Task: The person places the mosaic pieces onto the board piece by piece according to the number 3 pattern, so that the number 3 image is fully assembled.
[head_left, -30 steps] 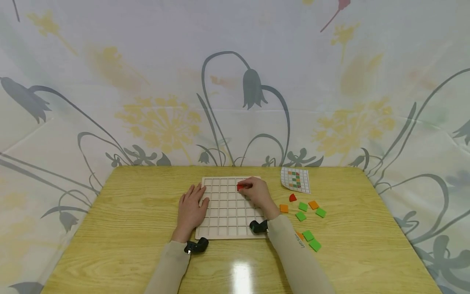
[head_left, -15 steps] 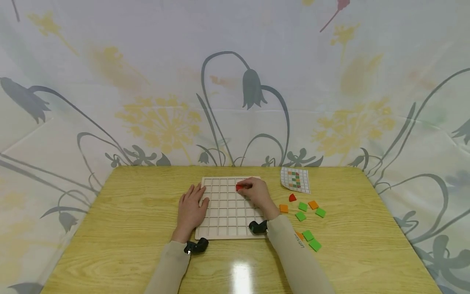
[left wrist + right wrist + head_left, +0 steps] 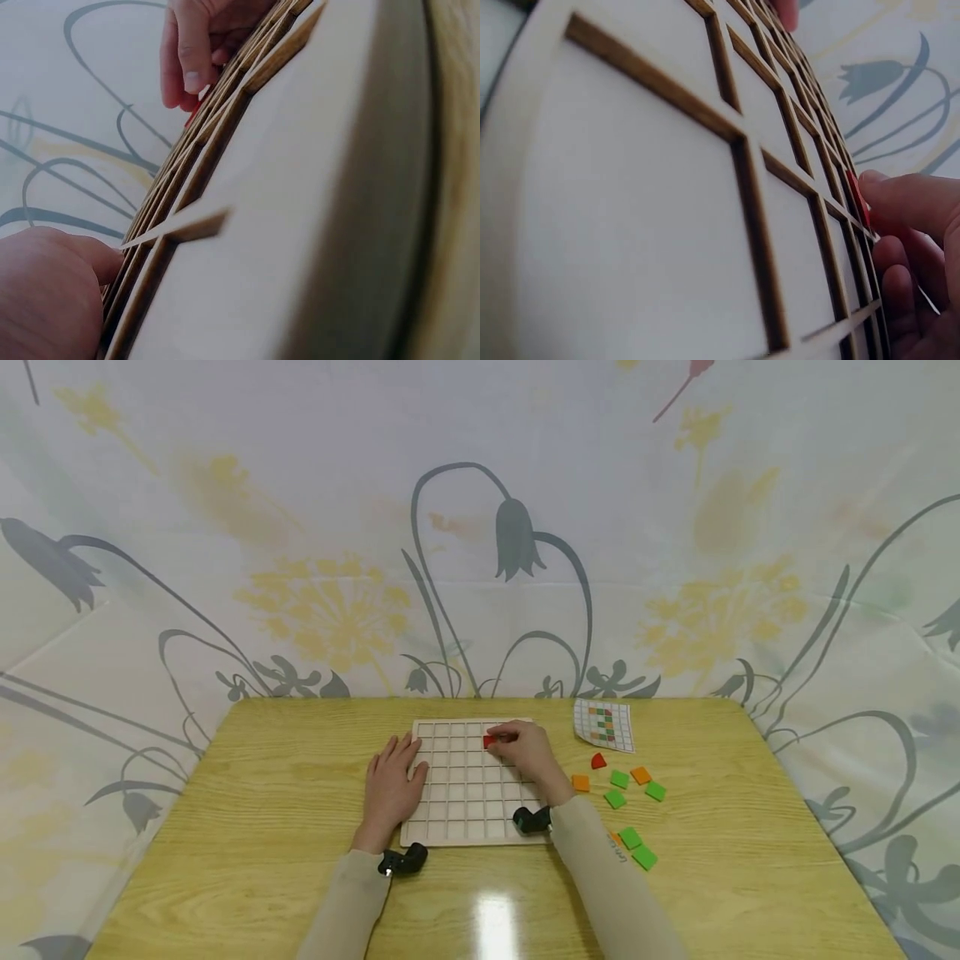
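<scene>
Beige sleeves (image 3: 347,895) meet black wrist cameras (image 3: 405,860), with dark lettering (image 3: 617,849) at right.

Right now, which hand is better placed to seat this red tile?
Probably the right hand: its fingers pinch the red tile at the grid board, while the left hand rests on the board's left edge.

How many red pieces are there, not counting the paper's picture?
2: one red piece pinched by the right hand at the board; another on the table near the paper. The right sleeve may hide more.
</scene>
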`<state>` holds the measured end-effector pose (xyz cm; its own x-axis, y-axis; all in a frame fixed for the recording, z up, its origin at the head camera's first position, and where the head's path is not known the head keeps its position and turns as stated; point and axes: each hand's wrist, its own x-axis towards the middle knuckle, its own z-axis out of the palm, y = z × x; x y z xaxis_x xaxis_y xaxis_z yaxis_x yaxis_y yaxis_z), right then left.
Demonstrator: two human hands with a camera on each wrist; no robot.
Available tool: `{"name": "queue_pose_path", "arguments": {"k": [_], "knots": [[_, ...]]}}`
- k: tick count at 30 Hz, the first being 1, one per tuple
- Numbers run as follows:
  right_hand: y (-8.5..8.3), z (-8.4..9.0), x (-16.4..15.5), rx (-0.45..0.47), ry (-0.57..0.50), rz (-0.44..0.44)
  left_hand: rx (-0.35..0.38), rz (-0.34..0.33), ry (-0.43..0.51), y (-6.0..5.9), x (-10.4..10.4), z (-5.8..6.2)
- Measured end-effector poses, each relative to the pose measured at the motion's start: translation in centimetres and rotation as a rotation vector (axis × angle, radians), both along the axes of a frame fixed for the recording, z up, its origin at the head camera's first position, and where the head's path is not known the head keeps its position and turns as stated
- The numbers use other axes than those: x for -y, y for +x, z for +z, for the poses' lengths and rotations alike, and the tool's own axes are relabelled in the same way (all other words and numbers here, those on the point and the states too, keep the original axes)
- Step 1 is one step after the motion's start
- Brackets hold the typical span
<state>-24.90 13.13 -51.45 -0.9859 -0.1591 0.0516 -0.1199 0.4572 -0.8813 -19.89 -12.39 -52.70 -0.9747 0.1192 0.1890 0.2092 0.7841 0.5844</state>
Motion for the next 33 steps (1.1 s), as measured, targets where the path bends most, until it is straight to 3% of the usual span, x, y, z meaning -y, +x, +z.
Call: {"name": "queue_pose_path", "arguments": {"k": [10, 23, 33], "knots": [[-0.1, 0.8, -0.7, 0.005, -0.052, 0.040, -0.007, 0.002, -0.012, -0.2, 0.1, -0.1], [0.4, 2.3, -2.9, 0.009, -0.018, 0.037, -0.003, 0.004, -0.022, -0.1, -0.1, -0.2], [1.7, 3.2, -5.8, -0.104, 0.078, 0.045, -0.010, 0.006, -0.014, 0.1, -0.2, 0.1]]}}
